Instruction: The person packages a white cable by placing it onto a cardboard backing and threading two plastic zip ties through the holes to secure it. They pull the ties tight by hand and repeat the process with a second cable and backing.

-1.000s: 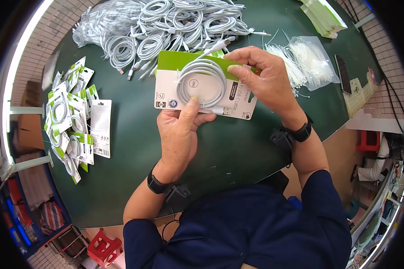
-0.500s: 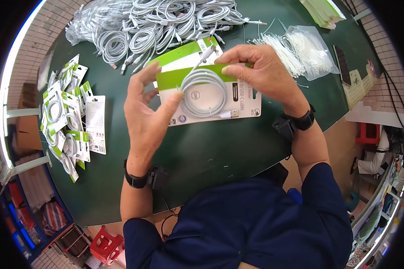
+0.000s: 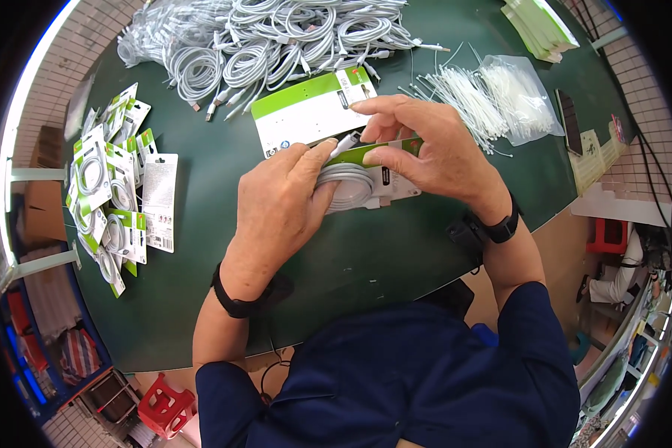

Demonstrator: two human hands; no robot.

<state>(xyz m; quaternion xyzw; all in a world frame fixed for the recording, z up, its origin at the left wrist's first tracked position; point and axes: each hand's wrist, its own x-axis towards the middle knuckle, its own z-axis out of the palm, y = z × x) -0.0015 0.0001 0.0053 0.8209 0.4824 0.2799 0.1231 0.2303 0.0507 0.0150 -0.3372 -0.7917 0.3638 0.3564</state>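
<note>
A coiled white USB cable lies against a green-and-white packaging card, which is tilted just above the table. My left hand is closed around the left side of the coil and card, with one cable plug sticking up past its fingertips. The card's upper right edge is gripped by my right hand, thumb in front and index finger raised toward the plug; its other fingers are partly hidden. Behind them another card rests flat on the table, no cable on it.
Many coiled white cables are heaped at the far side. Carded cables are piled at left. White cable ties, a plastic bag of ties, a phone and a stack of cards stand at right on the green table.
My left hand has moved right, from the card's left edge onto the coil and plug. The card has tipped back and shows less of its face; my right hand has come slightly nearer.
</note>
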